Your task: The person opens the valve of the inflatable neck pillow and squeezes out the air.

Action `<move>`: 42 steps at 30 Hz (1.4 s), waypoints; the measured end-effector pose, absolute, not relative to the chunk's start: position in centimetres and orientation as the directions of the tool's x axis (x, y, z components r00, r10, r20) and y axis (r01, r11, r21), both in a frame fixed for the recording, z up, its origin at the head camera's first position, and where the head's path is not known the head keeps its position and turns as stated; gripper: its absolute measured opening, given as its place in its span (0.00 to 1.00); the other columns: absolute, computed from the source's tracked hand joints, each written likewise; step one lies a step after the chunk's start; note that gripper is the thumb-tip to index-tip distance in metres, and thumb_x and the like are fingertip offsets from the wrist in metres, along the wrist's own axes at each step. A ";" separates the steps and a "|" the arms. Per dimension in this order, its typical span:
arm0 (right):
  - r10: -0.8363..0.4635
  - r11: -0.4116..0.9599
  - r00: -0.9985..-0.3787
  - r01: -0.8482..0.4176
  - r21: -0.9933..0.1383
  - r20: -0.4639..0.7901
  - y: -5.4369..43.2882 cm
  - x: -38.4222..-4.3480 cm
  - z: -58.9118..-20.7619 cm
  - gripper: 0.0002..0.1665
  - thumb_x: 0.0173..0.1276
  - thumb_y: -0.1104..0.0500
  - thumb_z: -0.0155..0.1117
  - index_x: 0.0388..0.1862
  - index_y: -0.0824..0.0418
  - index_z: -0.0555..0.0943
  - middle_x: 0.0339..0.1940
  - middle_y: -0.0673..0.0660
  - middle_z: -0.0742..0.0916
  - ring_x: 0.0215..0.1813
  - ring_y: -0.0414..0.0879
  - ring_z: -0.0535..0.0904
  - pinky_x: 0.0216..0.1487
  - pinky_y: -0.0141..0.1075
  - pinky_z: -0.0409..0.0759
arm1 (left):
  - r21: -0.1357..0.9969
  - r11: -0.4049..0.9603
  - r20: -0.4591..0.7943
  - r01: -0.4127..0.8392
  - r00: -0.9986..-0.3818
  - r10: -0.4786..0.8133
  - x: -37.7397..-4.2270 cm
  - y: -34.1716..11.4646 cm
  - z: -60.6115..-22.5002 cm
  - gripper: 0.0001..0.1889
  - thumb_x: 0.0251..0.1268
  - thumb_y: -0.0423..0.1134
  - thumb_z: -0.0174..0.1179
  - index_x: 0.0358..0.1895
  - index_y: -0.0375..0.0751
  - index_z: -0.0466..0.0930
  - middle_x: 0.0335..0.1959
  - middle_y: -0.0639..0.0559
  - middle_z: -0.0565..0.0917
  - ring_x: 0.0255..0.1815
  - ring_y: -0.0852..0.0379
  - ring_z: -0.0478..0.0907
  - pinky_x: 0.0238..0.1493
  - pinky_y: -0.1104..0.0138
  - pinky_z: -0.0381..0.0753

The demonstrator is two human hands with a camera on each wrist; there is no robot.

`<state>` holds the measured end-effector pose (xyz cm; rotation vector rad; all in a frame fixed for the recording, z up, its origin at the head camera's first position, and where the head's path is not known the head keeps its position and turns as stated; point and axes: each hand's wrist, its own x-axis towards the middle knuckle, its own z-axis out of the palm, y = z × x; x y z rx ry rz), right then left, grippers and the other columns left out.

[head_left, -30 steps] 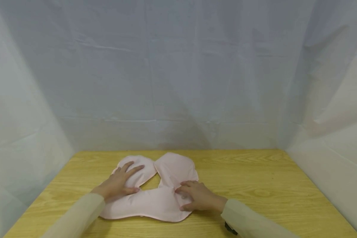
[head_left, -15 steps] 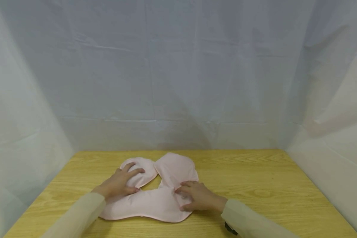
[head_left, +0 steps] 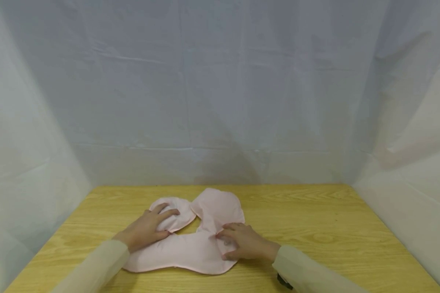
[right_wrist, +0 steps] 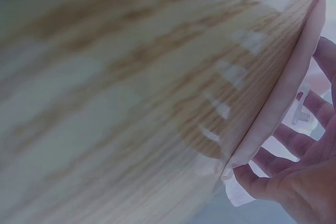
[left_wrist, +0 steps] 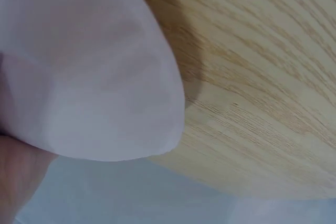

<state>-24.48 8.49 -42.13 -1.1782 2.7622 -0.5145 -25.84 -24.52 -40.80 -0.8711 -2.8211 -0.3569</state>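
Pink pillow (head_left: 183, 250) lies on counter (head_left: 315, 228), prob. only part flat: far L lobe is creased, near side plump, some air likely left. L hand (head_left: 144, 228) spreads wide on it; R hand (head_left: 243, 242) curves by valve (right_wrist: 302, 113), pinch unclear.

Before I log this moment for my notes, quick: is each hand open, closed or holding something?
Left hand: open, spread over the pink cushion.
Right hand: open, resting on the cushion's right side.
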 end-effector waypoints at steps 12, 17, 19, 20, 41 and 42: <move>-0.713 0.652 -0.700 -0.682 -0.331 0.037 8.4 -24.4 -41.9 0.31 0.54 0.42 0.65 0.57 0.50 0.74 0.62 0.58 0.74 0.63 0.57 0.67 0.58 0.58 0.66 | 0.395 0.792 0.005 0.465 -0.864 0.504 -25.2 -24.9 -39.6 0.43 0.47 0.64 0.61 0.68 0.53 0.59 0.71 0.33 0.46 0.67 0.26 0.48 0.56 0.29 0.50; -0.713 0.652 -0.701 -0.678 -0.341 0.030 8.4 -24.3 -41.7 0.31 0.54 0.41 0.65 0.57 0.49 0.74 0.63 0.58 0.73 0.64 0.57 0.67 0.58 0.58 0.66 | 0.398 0.795 -0.076 0.458 -0.847 0.525 -24.6 -24.9 -39.0 0.53 0.37 0.65 0.66 0.70 0.53 0.51 0.71 0.31 0.39 0.67 0.22 0.41 0.53 0.26 0.48; -0.712 0.651 -0.701 -0.676 -0.344 0.030 8.4 -24.3 -41.6 0.31 0.54 0.41 0.65 0.56 0.49 0.74 0.63 0.58 0.73 0.64 0.57 0.67 0.58 0.59 0.66 | 0.390 0.809 -0.093 0.441 -0.855 0.510 -24.4 -24.9 -39.1 0.56 0.33 0.67 0.66 0.71 0.56 0.49 0.72 0.33 0.38 0.66 0.21 0.40 0.52 0.25 0.46; -0.711 0.652 -0.702 -0.675 -0.345 0.029 8.4 -24.3 -41.6 0.31 0.54 0.41 0.65 0.57 0.49 0.74 0.63 0.58 0.73 0.64 0.57 0.67 0.58 0.59 0.66 | 0.386 0.815 -0.092 0.431 -0.861 0.499 -24.4 -24.8 -39.2 0.57 0.31 0.68 0.66 0.71 0.58 0.49 0.72 0.34 0.38 0.66 0.20 0.41 0.52 0.25 0.46; -0.717 0.641 -0.695 -0.687 -0.341 0.054 8.5 -24.3 -41.8 0.31 0.55 0.44 0.65 0.57 0.50 0.74 0.63 0.58 0.73 0.64 0.57 0.67 0.58 0.59 0.67 | 0.143 0.793 0.227 0.592 -0.799 0.557 -25.2 -24.8 -41.2 0.46 0.35 0.70 0.63 0.63 0.55 0.66 0.65 0.38 0.60 0.51 0.30 0.68 0.39 0.40 0.73; -0.717 0.642 -0.695 -0.688 -0.337 0.054 8.5 -24.3 -41.8 0.31 0.55 0.43 0.65 0.57 0.50 0.74 0.63 0.58 0.73 0.64 0.57 0.67 0.58 0.59 0.67 | 0.137 0.790 0.239 0.597 -0.794 0.559 -25.2 -24.8 -41.2 0.45 0.35 0.70 0.64 0.62 0.55 0.67 0.65 0.38 0.61 0.50 0.30 0.68 0.40 0.40 0.73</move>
